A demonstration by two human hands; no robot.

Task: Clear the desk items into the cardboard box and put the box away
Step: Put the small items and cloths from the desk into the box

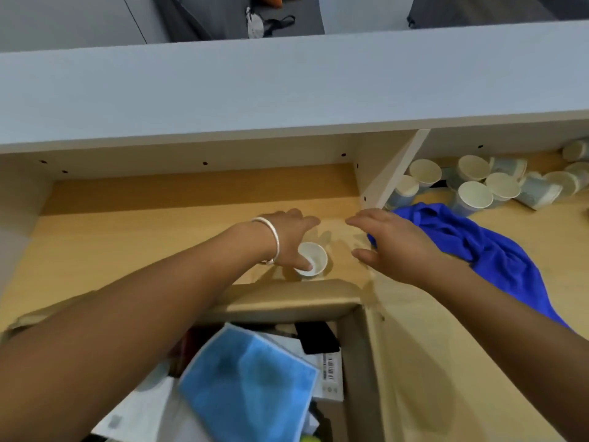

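Left hand (pixel 288 239) gripping paper cup (pixel 314 258), right hand (pixel 392 247) beside

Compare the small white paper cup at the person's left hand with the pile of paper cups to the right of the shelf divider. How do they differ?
The small white paper cup stands upright and alone; the pile of paper cups lies tipped over, crowded together. The left hand touches the single cup with its thumb at the rim; no hand touches the pile. Both sit on the wooden desk, outside the cardboard box.

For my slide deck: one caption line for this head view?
Left hand grips a paper cup on the desk beyond the cardboard box; right hand open.
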